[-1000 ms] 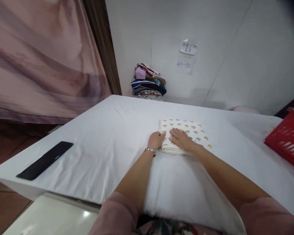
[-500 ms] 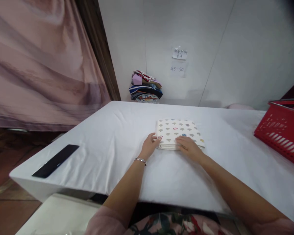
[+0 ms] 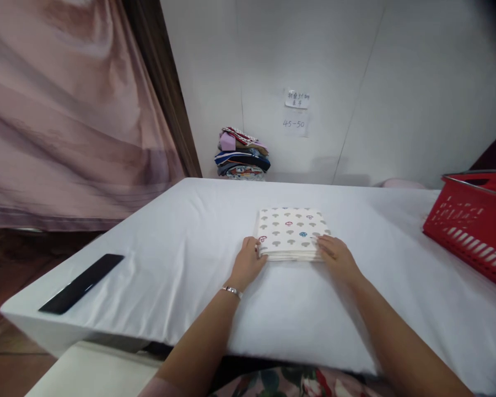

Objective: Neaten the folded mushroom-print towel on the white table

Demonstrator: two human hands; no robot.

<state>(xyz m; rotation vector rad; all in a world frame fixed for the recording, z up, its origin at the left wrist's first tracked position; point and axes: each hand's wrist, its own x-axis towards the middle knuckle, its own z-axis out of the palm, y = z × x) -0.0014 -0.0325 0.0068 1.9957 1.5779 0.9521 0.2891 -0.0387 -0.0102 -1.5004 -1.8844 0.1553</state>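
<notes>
A folded white cloth [image 3: 291,229] printed with small grey, red and blue mushrooms lies flat on the white-covered table. My left hand [image 3: 248,263] holds its near left corner, thumb at the layered front edge and fingers along the side. At the near right corner, my right hand [image 3: 338,259] grips the cloth with its fingers over the top; its thumb is partly hidden. Several folded layers show along the front edge between the two hands.
A red plastic basket [image 3: 471,226] with a metal handle stands at the right. On the left lies a flat black strip [image 3: 82,284]. A pile of folded fabrics [image 3: 242,157] sits behind the far edge, beside a wall with paper notes [image 3: 296,122]. Pink curtain [image 3: 66,110] hangs at left.
My right hand has moved from the front middle of the cloth to its near right corner. My left hand has closed on the left corner. The view has shifted slightly.
</notes>
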